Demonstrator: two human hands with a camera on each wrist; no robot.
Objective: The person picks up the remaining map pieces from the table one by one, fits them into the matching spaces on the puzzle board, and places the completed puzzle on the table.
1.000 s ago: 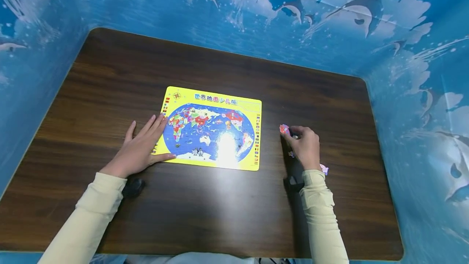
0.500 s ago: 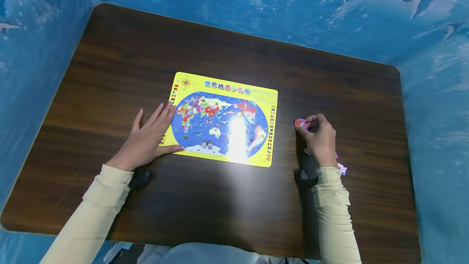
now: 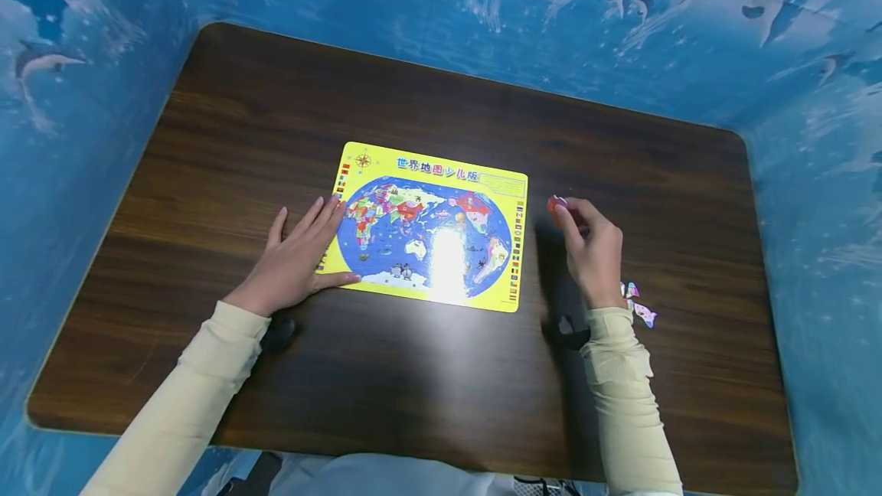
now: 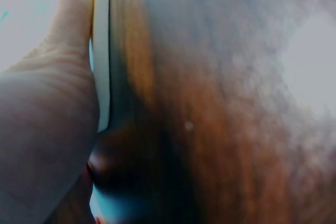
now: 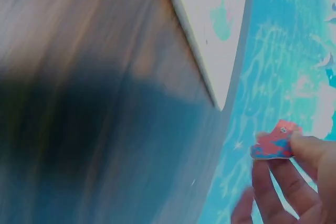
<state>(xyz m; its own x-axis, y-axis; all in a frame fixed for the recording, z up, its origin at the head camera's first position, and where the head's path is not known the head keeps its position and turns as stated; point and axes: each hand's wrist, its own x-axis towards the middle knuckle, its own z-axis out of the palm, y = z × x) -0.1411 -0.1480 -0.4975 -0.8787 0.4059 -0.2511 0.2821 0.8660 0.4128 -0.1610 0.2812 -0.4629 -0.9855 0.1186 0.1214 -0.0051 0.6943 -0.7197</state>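
A yellow world map puzzle board [image 3: 434, 153] with a blue oval map lies in the middle of the table. My left hand [image 3: 292, 266] rests flat on its left edge, fingers and thumb spread. In the left wrist view, the thumb [image 4: 73, 19] lies along the board's edge. To the right of the board, my right hand [image 3: 594, 251] pinches a small red and blue puzzle piece [image 5: 275, 142] between thumb and fingertips. The piece is held above the table, apart from the board. A pink and white piece [image 3: 645, 315] lies by the right wrist with other small pieces, partly hidden.
The dark wooden table [image 3: 413, 373] has rounded corners. Blue cloth [image 3: 482, 37] printed with dolphins hangs around its far and side edges. A bright glare covers part of the map. The person's lap shows below the front edge.
My right hand has turned and lifted with the red piece, uncovering more small pieces near the wrist. My left hand stays on the board. The head view has shifted.
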